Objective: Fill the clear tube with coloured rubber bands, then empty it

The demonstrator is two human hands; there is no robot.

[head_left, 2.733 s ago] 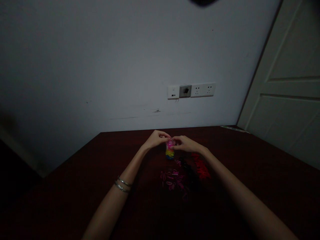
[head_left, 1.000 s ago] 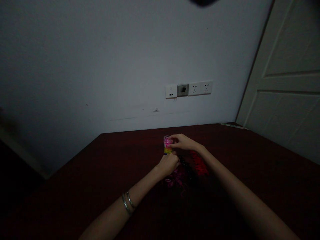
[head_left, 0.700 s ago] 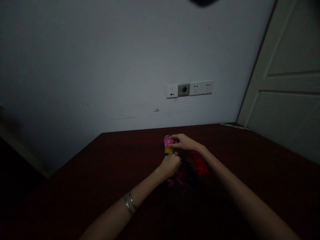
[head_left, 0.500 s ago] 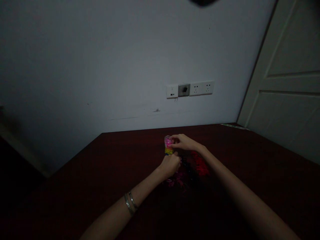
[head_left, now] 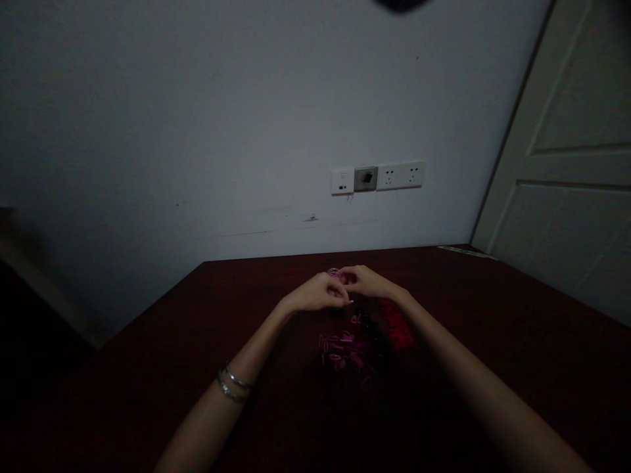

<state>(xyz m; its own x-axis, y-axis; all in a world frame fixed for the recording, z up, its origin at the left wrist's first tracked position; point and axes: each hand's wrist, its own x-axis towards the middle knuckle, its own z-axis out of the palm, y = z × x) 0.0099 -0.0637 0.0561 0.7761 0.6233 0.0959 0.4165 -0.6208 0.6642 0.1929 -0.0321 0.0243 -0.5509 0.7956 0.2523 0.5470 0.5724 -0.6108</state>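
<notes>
A small clear container point(head_left: 334, 272) with pink contents stands at the middle of the table, mostly hidden behind my hands. My right hand point(head_left: 367, 282) grips its right side with curled fingers. From the left, my left hand point(head_left: 315, 292) curves around the front of it, thumb pointing right; its fingertips are partly hidden. Nearer to me lies a loose pile of pink and purple rubber bands point(head_left: 345, 351). Beside it is a dark, black-looking pile point(head_left: 375, 335), with a pile of red bands point(head_left: 398, 326) to the right, close to my right forearm.
The dark red table point(head_left: 236, 295) reaches back to a pale wall point(head_left: 221, 131) with sockets and switches point(head_left: 377, 177). A thin pale strip point(head_left: 466, 251) lies at the far right edge, near a white panelled door point(head_left: 566, 197). The light is dim.
My left hand has moved up and slightly left, from a fist before the container to curving around it, covering its yellow part. More of the pink band pile now shows.
</notes>
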